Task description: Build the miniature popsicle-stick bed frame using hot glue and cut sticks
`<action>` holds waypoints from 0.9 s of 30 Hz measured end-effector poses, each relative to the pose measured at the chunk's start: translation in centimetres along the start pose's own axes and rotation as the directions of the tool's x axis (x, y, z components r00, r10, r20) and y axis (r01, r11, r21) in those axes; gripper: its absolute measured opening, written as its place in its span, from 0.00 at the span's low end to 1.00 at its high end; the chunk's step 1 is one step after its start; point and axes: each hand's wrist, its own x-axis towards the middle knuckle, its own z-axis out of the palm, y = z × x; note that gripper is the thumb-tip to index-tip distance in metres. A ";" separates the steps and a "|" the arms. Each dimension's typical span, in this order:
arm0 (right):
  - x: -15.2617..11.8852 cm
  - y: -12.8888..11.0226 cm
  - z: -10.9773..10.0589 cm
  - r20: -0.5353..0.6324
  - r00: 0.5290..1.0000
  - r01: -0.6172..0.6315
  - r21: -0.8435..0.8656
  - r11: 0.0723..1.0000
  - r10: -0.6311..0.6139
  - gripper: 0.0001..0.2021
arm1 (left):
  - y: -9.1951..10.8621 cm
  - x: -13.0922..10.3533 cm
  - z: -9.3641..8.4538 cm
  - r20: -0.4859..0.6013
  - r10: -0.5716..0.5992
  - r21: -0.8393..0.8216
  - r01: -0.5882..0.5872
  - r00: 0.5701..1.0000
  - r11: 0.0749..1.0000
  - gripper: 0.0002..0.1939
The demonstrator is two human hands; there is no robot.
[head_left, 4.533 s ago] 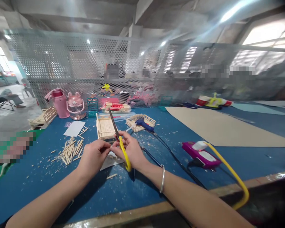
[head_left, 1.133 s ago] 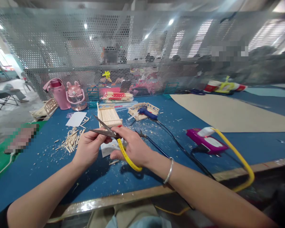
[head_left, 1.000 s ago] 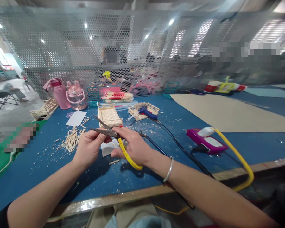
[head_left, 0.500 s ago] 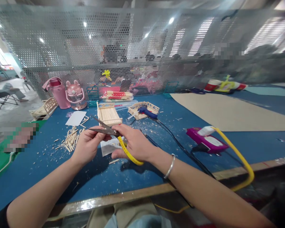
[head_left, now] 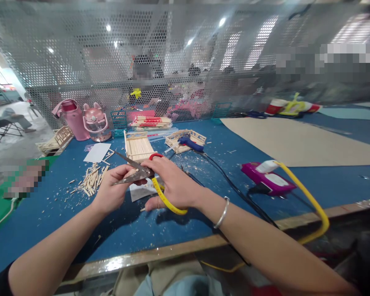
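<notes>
My right hand [head_left: 175, 185] is closed round the handles of scissors [head_left: 138, 174], whose blades stand apart and point left. A yellow tape measure [head_left: 166, 199] curves beneath its palm. The fingers of my left hand [head_left: 112, 187] pinch a small wooden stick [head_left: 137, 170] between the blades; most of it is hidden. Left of my left hand lies a pile of short cut sticks [head_left: 93, 180]. Behind the scissors stands a small stick-built frame [head_left: 139, 148]. A white sheet [head_left: 140, 191] lies partly under my hands.
A blue glue gun [head_left: 191, 144] rests on a stick tray [head_left: 172, 142], its cable running right. A purple power strip [head_left: 268, 181] has a yellow cord. Pink bottle [head_left: 75, 119], clear jug [head_left: 96, 127], bundled sticks [head_left: 151, 122] and brown paper [head_left: 296, 142] lie farther back.
The scissor blades have opened wider, and the lower blade has tilted down over my left fingers. A red handle loop now shows above my right hand. The camera view has shifted slightly.
</notes>
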 end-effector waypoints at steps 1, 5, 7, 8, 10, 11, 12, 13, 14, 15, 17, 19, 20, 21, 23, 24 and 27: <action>0.0 0.0 0.0 0.005 1.000 -0.001 0.007 1.000 0.001 0.42 | 0.0 0.0 0.0 0.008 -0.003 -0.009 0.003 1.000 1.000 0.10; 0.0 0.2 0.0 0.029 1.000 -0.004 0.059 0.998 0.002 0.42 | 0.3 -0.1 0.1 0.027 0.018 -0.002 -0.018 0.999 1.000 0.11; 0.0 0.2 0.1 0.023 1.000 -0.004 0.079 0.997 0.002 0.41 | 0.4 -0.1 0.1 0.031 0.033 0.022 -0.034 0.999 0.999 0.10; 0.0 0.2 0.1 0.015 1.000 -0.001 0.087 0.996 0.000 0.41 | 0.4 -0.1 0.1 0.029 0.041 0.038 -0.042 0.999 0.998 0.10; 0.0 0.1 0.2 0.004 1.000 0.005 0.100 0.995 -0.005 0.41 | 0.5 -0.1 0.2 0.014 0.058 0.070 -0.058 0.998 0.996 0.10; 0.0 0.1 0.2 0.001 1.000 0.009 0.104 0.995 -0.009 0.41 | 0.6 -0.1 0.2 0.003 0.067 0.086 -0.067 0.998 0.994 0.10; 0.0 0.0 0.2 -0.004 1.000 0.014 0.108 0.994 -0.013 0.41 | 0.7 -0.1 0.3 -0.010 0.076 0.104 -0.074 0.997 0.992 0.10; 0.0 -0.1 0.2 -0.008 1.000 0.018 0.111 0.994 -0.017 0.40 | 0.8 -0.2 0.4 -0.021 0.086 0.124 -0.083 0.996 0.989 0.10; 0.0 -0.1 0.2 -0.016 1.000 0.023 0.114 0.993 -0.021 0.40 | 0.9 -0.2 0.5 -0.029 0.096 0.149 -0.091 0.995 0.985 0.10; 0.0 -0.2 0.2 -0.027 0.999 0.029 0.117 0.993 -0.026 0.39 | 1.0 -0.3 0.5 -0.035 0.108 0.174 -0.100 0.994 0.980 0.10; 0.1 -0.3 0.3 -0.049 0.998 0.048 0.126 0.991 -0.042 0.37 | 1.1 -0.5 0.7 -0.042 0.127 0.206 -0.116 0.991 0.972 0.11; 0.1 -0.4 0.4 -0.067 0.996 0.068 0.134 0.989 -0.060 0.36 | 1.2 -0.6 0.9 -0.051 0.139 0.201 -0.126 0.989 0.972 0.11; 0.1 -0.4 0.5 -0.074 0.995 0.074 0.134 0.988 -0.065 0.36 | 1.2 -0.7 1.0 -0.057 0.137 0.187 -0.125 0.989 0.974 0.12; 0.0 -0.4 0.5 -0.079 0.995 0.075 0.132 0.988 -0.065 0.36 | 1.2 -0.7 1.0 -0.067 0.135 0.169 -0.122 0.989 0.978 0.12; 0.0 -0.4 0.7 -0.084 0.995 0.055 0.122 0.991 -0.045 0.36 | 1.2 -0.7 1.1 -0.088 0.128 0.140 -0.115 0.988 0.983 0.13; -0.1 -0.4 0.7 -0.082 0.996 0.039 0.120 0.992 -0.029 0.36 | 1.3 -0.6 1.1 -0.097 0.122 0.135 -0.108 0.988 0.985 0.14; -0.2 -0.3 0.8 -0.069 0.998 0.008 0.138 0.990 0.001 0.35 | 1.2 -0.6 1.1 -0.111 0.102 0.150 -0.084 0.989 0.985 0.16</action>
